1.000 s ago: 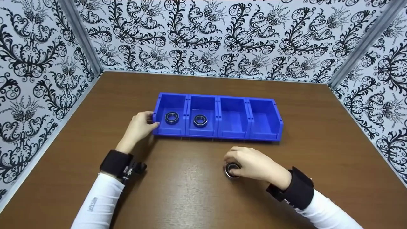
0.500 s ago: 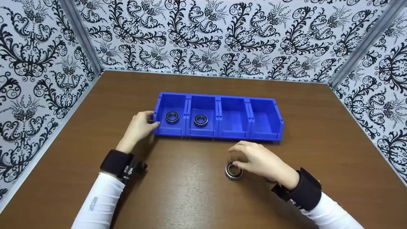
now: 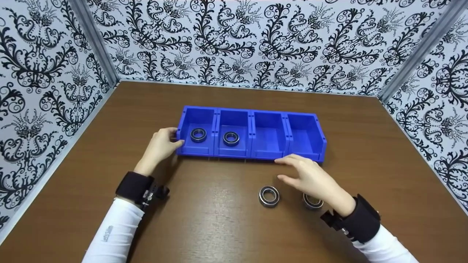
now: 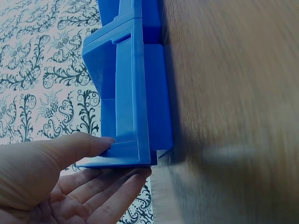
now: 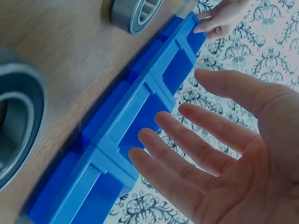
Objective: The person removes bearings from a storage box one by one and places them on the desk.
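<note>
The row of four joined blue bins (image 3: 270,146) sits on the desk near the middle of the head frame, open fronts facing the lower edge. One bearing (image 3: 198,140) lies flat in the leftmost bin and a second bearing (image 3: 231,144) lies flat in the bin beside it. The two bins at the right end have bare floors.

At the row's left end, the left hand (image 3: 161,146) has the outer side wall in its grip; the left wrist view shows the thumb over the rim and the fingers against the outside of that wall.

Below the row, right of centre, a third bearing (image 3: 269,204) lies flat on the desk. A fourth bearing (image 3: 313,206) is to its right, partly hidden by the right hand (image 3: 309,177). That hand's grip is released: its fingers extend and the palm holds nothing. In the head view its fingertips overlap the bins' lower edge; whether they touch it, I cannot tell.

Both arms wear black wristbands (image 3: 134,188) and white sleeves (image 3: 113,230). The brown desk (image 3: 204,219) stretches up to white walls (image 3: 234,44) with black scrollwork, with grey posts (image 3: 93,40) at the upper left and upper right corners.
</note>
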The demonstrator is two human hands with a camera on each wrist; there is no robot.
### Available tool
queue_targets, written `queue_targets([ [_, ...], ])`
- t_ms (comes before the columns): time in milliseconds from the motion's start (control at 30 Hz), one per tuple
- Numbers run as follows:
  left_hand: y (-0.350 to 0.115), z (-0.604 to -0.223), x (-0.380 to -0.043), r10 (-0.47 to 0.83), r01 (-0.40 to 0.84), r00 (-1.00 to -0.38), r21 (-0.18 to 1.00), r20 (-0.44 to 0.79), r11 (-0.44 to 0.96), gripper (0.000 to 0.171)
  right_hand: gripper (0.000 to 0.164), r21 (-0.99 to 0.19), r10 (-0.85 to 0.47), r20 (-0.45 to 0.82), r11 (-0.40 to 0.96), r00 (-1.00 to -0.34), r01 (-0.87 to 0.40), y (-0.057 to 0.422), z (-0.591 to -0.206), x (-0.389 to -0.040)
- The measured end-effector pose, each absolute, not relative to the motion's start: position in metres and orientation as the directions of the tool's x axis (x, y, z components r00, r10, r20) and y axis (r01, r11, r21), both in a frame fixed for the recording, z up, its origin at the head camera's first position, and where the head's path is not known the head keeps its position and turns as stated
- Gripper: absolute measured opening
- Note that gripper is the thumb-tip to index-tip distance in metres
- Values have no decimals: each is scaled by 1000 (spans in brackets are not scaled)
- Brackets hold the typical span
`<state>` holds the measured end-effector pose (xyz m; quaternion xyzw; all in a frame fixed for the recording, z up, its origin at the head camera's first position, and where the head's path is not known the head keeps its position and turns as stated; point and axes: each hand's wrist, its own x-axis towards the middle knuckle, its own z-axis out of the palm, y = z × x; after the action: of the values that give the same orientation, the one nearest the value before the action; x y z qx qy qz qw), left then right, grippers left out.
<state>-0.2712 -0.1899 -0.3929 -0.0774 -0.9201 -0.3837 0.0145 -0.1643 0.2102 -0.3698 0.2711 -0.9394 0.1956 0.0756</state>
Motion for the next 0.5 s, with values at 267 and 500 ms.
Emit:
queue_targets([
  [267, -190, -394, -272, 130, 149, -988, 701, 81, 697, 48, 38, -363, -420, 287, 784, -861, -503, 224, -370, -169],
  [500, -190, -395, -273, 131, 150, -988, 698, 81, 700, 49, 39, -380, -340, 311, 811, -887, -444, 239, -369, -176],
])
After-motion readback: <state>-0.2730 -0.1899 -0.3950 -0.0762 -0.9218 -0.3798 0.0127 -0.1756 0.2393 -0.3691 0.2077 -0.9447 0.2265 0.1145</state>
